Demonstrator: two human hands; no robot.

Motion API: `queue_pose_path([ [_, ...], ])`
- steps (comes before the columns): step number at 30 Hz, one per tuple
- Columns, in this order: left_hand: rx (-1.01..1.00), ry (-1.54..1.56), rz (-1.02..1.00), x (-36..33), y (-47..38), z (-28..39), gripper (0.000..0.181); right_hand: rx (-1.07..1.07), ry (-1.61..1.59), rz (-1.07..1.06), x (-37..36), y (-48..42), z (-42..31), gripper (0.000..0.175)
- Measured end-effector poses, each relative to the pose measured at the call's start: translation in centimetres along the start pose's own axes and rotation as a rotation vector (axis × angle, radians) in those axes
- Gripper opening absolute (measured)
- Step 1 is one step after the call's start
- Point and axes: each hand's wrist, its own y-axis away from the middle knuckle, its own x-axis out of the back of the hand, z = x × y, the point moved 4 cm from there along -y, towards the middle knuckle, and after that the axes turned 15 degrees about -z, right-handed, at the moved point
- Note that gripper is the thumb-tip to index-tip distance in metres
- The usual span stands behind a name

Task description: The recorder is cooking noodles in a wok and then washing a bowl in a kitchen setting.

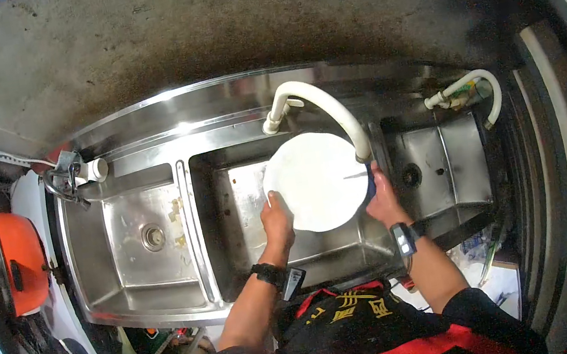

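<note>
A round white board or lid is held flat above the middle sink basin. My left hand grips its left rim, the thumb on top. At the right rim is my right hand, beside a strip of dark blue material whose kind I cannot tell. The mouth of a white gooseneck faucet hangs over the disc's right side, close to my right fingers. A thin dark line runs on the white surface below that mouth. The undersides of both hands' fingers are hidden.
The left basin has food scraps along its right wall. A second white faucet curves over the right basin. Chrome taps stand at the far left. An orange pot sits on a shelf to the left.
</note>
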Motion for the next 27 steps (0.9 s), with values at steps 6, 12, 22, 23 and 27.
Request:
queue_pose_path([
  [6,-0.165,-0.655,-0.003,-0.4,-0.4,-1.7,0.054,0.338,1.245,-0.218,-2.6,4.0,-1.7,0.048],
  [12,-0.489,-1.352,-0.055,-7.3,-1.8,-0.6,0.075,-0.073,0.125,0.050,-1.6,3.4,1.4,0.039],
  [22,-0.808,-1.313,-1.046,-9.5,5.6,-0.9,0.055,0.019,0.274,0.115,4.0,3.4,-1.1,0.033],
  [23,-0.857,-1.295,-1.143,-8.3,6.6,-0.3,0.055,0.022,0.274,0.122,4.5,3.4,-1.9,0.033],
  [27,-0.969,-1.376,-0.744,-2.7,4.3,-1.1,0.058,-0.130,0.230,-0.018,-0.4,3.2,-5.7,0.033],
])
